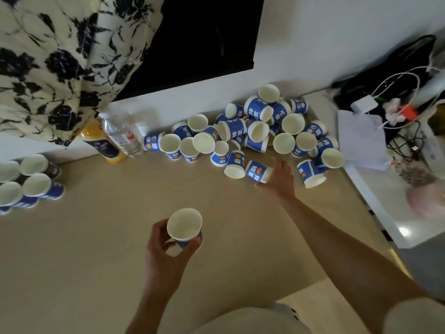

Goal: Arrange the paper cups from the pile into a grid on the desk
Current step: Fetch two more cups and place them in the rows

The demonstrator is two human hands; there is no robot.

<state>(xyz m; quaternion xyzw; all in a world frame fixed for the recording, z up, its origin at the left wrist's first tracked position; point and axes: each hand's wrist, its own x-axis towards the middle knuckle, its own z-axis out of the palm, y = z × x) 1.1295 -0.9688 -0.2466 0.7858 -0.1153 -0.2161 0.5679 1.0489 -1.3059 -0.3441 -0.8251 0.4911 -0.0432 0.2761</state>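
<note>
Far left edge: the set-down cups point(36, 184) stand upright and mouth up on the desk point(96, 261), packed in rows and touching each other; the frame edge cuts the group off. Above them hangs a floral curtain point(60, 56). At its lower corner a yellow juice bottle point(107, 147) and a clear water bottle point(124, 135) sit side by side against the wall. A dark screen point(204, 37) is on the wall behind. Centre, near the camera: the left hand point(166, 247) holds a single cup point(184, 225) off the desk, mouth up and tilted slightly. Its fingers and thumb are curled round the cup's lower blue part. That cup is well apart from both the set-down cups and the pile. Right of centre, against the wall: the pile point(252, 131) of blue-and-white paper cups, a loose heap with some upright, many on their sides and some stacked on others. At its near edge the right hand point(280, 175) is stretched out, fingers straight and spread. The thumb reaches under the rim end of a lying cup point(258, 171) and touches it, with no grip closed round it. Another tipped cup point(310, 173) lies just beside the hand on the right. Far right: white paper sheets point(361, 138), a white charger point(363, 104) and tangled cables point(407, 141) on a lighter surface; the rest there is too blurred to tell.
</note>
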